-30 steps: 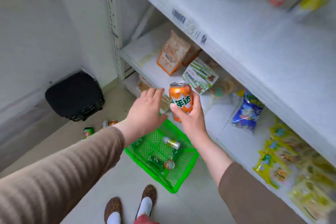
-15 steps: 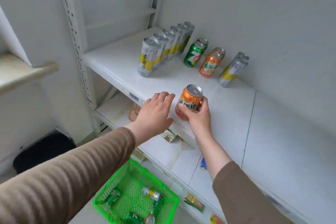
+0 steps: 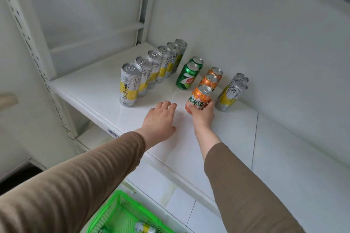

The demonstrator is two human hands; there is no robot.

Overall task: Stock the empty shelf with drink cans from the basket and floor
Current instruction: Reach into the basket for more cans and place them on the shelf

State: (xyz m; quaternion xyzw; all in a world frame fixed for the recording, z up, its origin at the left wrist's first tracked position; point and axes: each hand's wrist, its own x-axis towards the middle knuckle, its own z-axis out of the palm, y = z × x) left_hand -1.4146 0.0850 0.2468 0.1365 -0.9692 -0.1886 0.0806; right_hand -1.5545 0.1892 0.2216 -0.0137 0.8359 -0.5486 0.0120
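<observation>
Clearly, the placing step is in hand: an orange can [image 3: 198, 100] is gripped low on its body by the right hand [image 3: 203, 117], fingers and thumb curled round it, and is held at the front of a short orange row on the white shelf [image 3: 236, 138]. Whether its base is already down on the shelf cannot be told. Two more orange cans [image 3: 211, 78] are lined up behind it, toward one o'clock. At eleven o'clock from the held can, two green cans [image 3: 187, 76] are stood one behind the other. At three o'clock, just beside the right hand, a pair of tall silver-and-yellow cans [image 3: 230, 93] is seen, and at nine to eleven o'clock a longer row of the same tall cans [image 3: 151, 71] is ranged toward the back wall. The left hand [image 3: 161, 119] is kept flat and relaxed over the shelf, holding nothing, at nine o'clock from the orange can. At six o'clock, low in the view, a green basket [image 3: 113, 213] is seen with at least one can [image 3: 144, 228] left in it.

By this judgement the next move calls for the can to be set squarely in line, the fingers to be released without knocking the tall pair, and the basket to be reached for again.
</observation>
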